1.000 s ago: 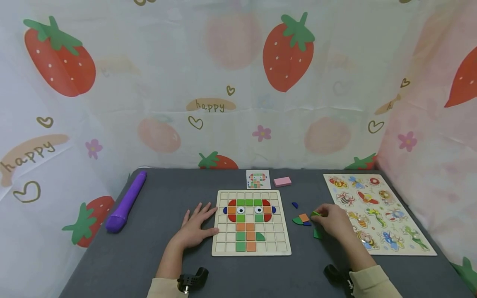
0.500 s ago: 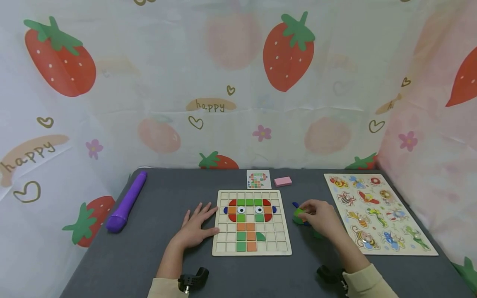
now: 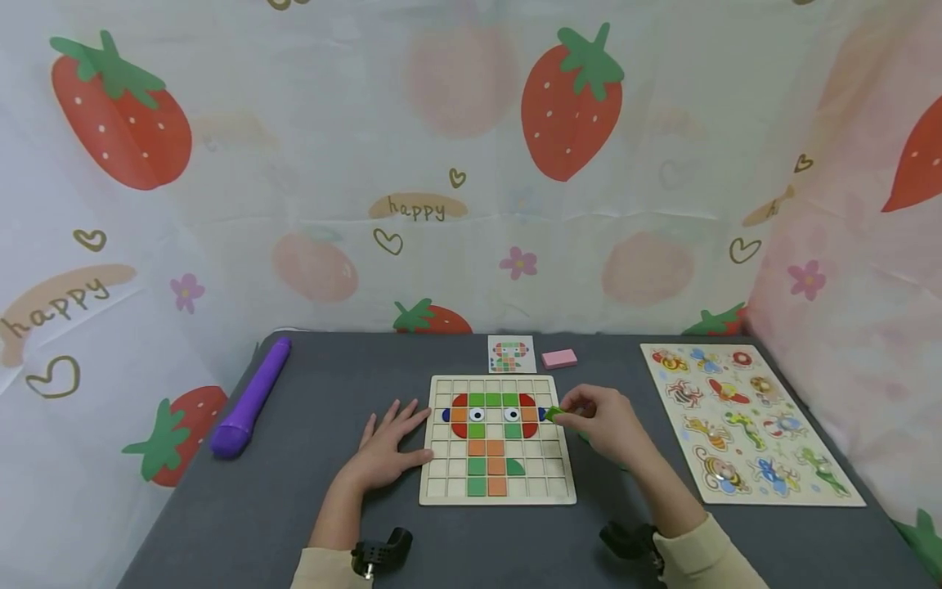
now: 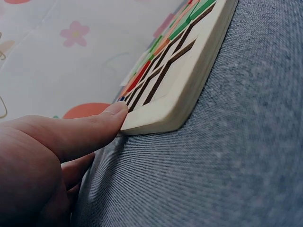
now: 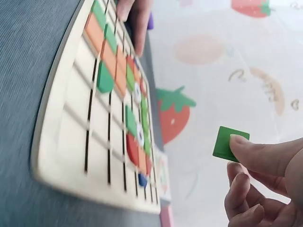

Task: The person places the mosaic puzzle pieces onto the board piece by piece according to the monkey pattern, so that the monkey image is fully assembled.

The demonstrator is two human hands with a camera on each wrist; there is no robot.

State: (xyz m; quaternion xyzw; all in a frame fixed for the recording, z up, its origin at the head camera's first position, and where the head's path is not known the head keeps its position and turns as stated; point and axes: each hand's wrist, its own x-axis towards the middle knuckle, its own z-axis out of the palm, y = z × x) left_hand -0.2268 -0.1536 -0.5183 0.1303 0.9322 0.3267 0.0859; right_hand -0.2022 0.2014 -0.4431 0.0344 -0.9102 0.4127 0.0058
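Note:
A pale wooden grid board (image 3: 540, 474) lies mid-table, with green, orange, red and blue tiles and two eye tiles set in its squares. My left hand (image 3: 386, 453) lies with spread fingers at the board's left edge; in the left wrist view its thumb (image 4: 90, 131) touches the rim. Between thumb and fingers, my right hand (image 3: 605, 421) pinches a green square tile (image 5: 226, 143). In the head view that tile overlaps the board's right edge beside a blue half-round tile. Loose tiles right of the board are mostly hidden under the right hand.
A small pattern card (image 3: 511, 354) and a pink block (image 3: 559, 359) lie behind the board. At right is a wooden insect puzzle board (image 3: 751, 425). A purple microphone (image 3: 250, 401) lies at left. Printed curtains enclose the table's back and sides.
My right hand has moved left from the loose tiles to the board's right edge, carrying the green tile. The left hand has stayed in place.

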